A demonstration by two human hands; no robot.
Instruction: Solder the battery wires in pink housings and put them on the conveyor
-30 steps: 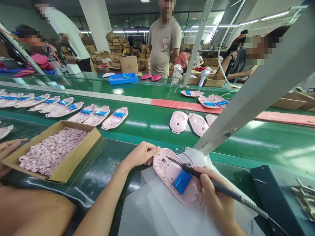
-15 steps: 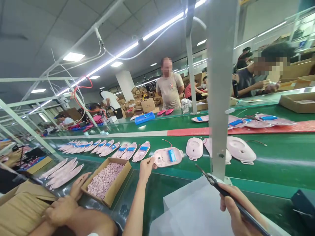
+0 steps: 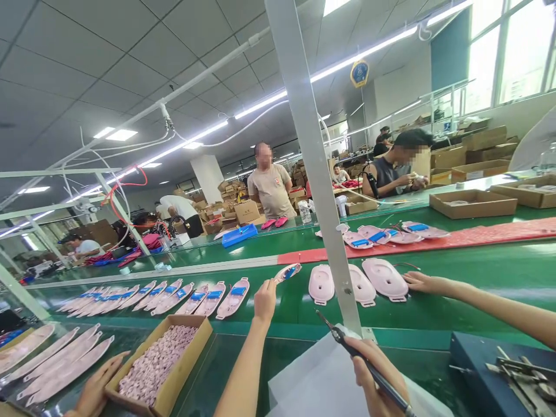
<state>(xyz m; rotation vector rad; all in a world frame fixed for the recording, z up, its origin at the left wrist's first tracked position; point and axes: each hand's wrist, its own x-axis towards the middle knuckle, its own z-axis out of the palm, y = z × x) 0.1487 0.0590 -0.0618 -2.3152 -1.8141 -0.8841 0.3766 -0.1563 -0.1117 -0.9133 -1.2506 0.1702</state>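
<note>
My left hand (image 3: 264,301) reaches up over the green conveyor belt (image 3: 438,313), its fingertips right by the end of a tilted pink plastic housing with a blue battery (image 3: 286,273). I cannot tell whether they grip it. My right hand (image 3: 373,362) is shut around a black soldering iron (image 3: 391,391), whose tip points up and left, above a white sheet (image 3: 313,382). A row of pink housings with blue batteries (image 3: 230,298) lies on the belt beyond my left hand.
A metal post (image 3: 313,145) stands between my hands. A co-worker's hand (image 3: 428,284) reaches in beside bare pink housings (image 3: 384,279). Another person's hand (image 3: 93,394) is at a cardboard box (image 3: 186,347) of small pink parts. A dark blue case with metal tools (image 3: 495,376) sits lower right.
My view has swung further up and back. The battery housing has moved away from the sheet, now lies farther out and is tilted. A co-worker's arm has come in from the right.
</note>
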